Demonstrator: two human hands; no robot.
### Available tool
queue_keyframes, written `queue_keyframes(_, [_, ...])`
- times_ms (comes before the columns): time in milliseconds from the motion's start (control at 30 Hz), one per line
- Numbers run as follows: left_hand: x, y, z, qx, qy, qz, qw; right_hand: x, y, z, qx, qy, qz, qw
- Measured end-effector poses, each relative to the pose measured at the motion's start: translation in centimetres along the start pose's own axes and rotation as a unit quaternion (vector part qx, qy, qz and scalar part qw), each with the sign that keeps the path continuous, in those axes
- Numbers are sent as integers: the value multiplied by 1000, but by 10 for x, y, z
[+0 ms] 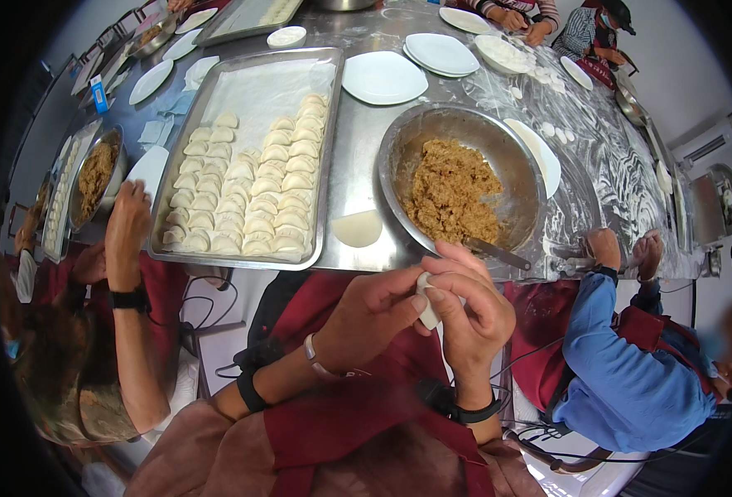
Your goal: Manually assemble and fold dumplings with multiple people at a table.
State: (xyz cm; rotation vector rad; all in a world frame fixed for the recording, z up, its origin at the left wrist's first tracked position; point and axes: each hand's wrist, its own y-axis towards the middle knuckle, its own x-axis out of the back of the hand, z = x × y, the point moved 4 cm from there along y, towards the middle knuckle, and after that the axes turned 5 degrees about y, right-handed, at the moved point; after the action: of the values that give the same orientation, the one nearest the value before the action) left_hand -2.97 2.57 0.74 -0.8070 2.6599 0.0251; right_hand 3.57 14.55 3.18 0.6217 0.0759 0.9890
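Between my two hands a small folded dumpling [429, 310] is pinched at its edge, just in front of the table. My left hand [372, 304], with a silver bracelet at its wrist, grips it with thumb and forefinger. From the other side my right hand [474, 301] holds the dumpling, its fingers curled round and hiding part of it. Beyond my hands stands a steel bowl [521, 233] of brown minced filling [453, 186], a flat-handled utensil [496, 253] resting in it. A round dough wrapper [358, 228] lies left of the bowl, partly glossy at its edge.
A lined metal tray [332, 136] bears rows of dumplings [242, 199]. White plates [384, 77] lie behind the bowl. At left a co-worker's hand [129, 214] is near another filling bowl [120, 146]; at right a co-worker's hands [605, 248] work on the floured tabletop [627, 192].
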Motion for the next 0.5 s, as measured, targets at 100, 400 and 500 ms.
queue_keyframes(100, [2, 0, 0, 10, 16, -1, 1000, -2, 1, 2, -45, 27, -23, 998])
queue_keyframes(400, [3, 1, 10, -34, 40, -9, 999, -5, 0, 0, -12, 43, 31, 999])
queue_keyframes(500, [-1, 1, 0, -35, 22, -62, 997, -10, 1, 6, -64, 83, -50, 993])
